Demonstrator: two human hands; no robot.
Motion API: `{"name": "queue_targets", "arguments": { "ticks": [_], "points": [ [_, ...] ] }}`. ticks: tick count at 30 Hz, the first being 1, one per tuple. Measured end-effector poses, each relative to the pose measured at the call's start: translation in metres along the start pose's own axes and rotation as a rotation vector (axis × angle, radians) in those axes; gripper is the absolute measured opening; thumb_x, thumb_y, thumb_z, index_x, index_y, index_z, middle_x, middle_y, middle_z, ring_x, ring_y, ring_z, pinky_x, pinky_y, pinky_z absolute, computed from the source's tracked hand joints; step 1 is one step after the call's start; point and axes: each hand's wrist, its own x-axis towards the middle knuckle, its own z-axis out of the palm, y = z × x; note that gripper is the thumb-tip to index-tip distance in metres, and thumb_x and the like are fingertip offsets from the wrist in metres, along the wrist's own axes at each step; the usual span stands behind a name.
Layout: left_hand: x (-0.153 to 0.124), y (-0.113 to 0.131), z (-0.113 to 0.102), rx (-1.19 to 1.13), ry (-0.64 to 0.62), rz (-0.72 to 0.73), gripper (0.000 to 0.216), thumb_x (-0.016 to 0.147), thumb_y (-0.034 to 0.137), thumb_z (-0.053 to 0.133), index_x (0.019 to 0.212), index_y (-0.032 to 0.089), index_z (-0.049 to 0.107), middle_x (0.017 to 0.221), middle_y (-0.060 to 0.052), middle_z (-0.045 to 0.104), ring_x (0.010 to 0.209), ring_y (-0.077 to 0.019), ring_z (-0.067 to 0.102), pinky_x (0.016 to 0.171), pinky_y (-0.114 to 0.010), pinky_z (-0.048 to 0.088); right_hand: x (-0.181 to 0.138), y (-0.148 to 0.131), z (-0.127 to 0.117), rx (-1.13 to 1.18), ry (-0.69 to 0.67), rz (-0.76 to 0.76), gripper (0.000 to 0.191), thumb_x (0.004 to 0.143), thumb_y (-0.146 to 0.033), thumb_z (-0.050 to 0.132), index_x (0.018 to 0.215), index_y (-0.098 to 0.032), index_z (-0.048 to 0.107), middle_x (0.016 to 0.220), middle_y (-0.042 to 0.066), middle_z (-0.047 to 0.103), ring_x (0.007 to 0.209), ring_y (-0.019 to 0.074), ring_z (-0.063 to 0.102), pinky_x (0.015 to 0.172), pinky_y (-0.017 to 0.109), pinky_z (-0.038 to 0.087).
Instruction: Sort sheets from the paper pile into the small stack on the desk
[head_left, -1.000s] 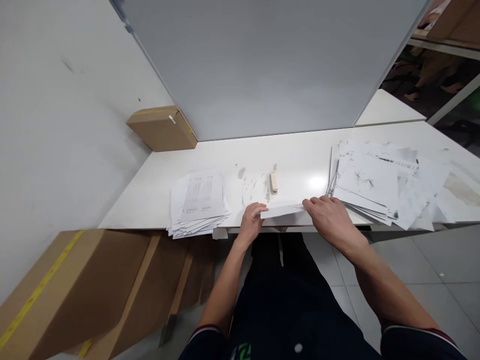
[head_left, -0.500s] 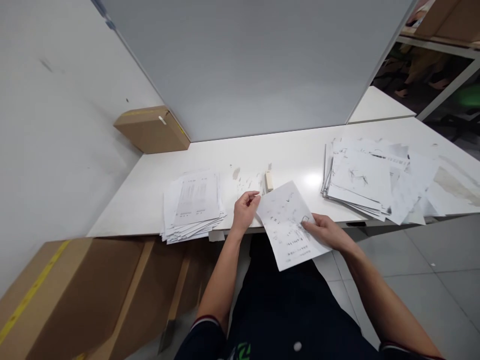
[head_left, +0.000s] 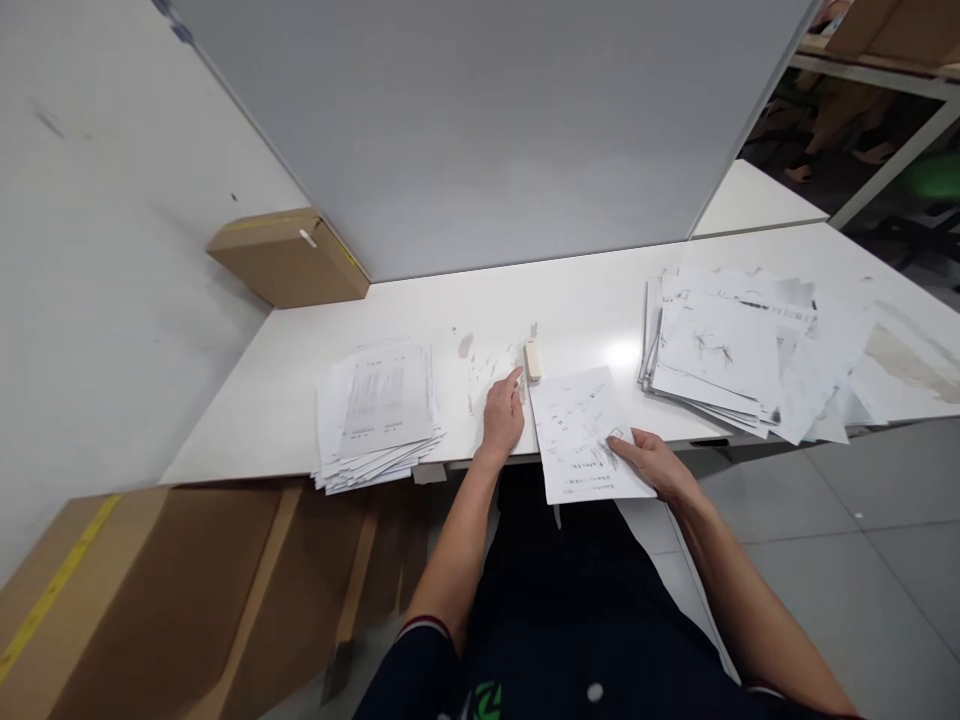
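My right hand (head_left: 651, 462) pinches the lower right edge of a printed sheet of paper (head_left: 581, 432) that lies half on the white table (head_left: 585, 300) and juts over its front edge. My left hand (head_left: 502, 415) rests on the table just left of the sheet, fingers stretched out, the index finger reaching toward a small cream stapler (head_left: 532, 360). A neat stack of papers (head_left: 379, 410) lies to the left of that hand.
A loose, spread pile of papers (head_left: 742, 350) covers the table's right part. A grey partition panel (head_left: 487, 130) stands behind the table. A cardboard box (head_left: 289, 257) sits at the back left corner, and large cardboard boxes (head_left: 150, 590) lean below on the left.
The sheet went from flat at the table edge to lifted and tilted, then back down onto the table. My left hand let go of it and moved toward the stapler.
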Motion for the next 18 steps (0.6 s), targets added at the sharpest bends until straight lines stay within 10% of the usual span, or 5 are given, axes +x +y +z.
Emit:
{"name": "queue_targets", "arguments": {
  "ticks": [18],
  "points": [
    [-0.0013, -0.0034, 0.0082, 0.186, -0.024, 0.057, 0.057, 0.078, 0.002, 0.029, 0.125, 0.027, 0.05, 0.098, -0.009, 0.048, 0.088, -0.0215, 0.042, 0.083, -0.038, 0.039, 0.0057, -0.0017, 0.0037, -0.034, 0.04, -0.016, 0.033, 0.072, -0.039, 0.062, 0.093, -0.014, 0.061, 0.074, 0.006, 0.07, 0.065, 0.0214, 0.065, 0.051, 0.027, 0.047]
  ]
}}
